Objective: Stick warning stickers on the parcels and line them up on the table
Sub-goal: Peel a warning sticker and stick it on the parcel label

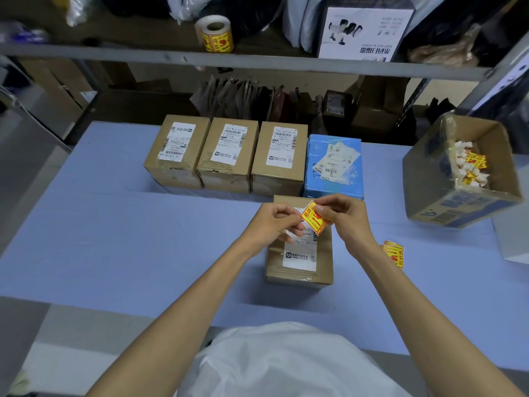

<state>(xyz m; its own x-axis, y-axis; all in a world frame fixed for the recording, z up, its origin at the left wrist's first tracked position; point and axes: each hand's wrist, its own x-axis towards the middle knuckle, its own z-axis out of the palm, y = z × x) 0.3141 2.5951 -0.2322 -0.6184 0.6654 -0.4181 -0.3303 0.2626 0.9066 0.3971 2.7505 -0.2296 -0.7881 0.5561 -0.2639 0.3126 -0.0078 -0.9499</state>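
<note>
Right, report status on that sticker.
Left hand and right hand pinch warning sticker over front parcel. Sticker not yet on. Nothing between them.

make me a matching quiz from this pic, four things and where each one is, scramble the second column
Things
1. sticker roll
2. blue parcel
3. loose stickers
4. warning sticker

Places
A. pinched by the left hand and right hand
B. on the shelf
C. right end of the back row of parcels
D. flat on the table, right of the near parcel

Pairs: 1-B, 2-C, 3-D, 4-A
</note>
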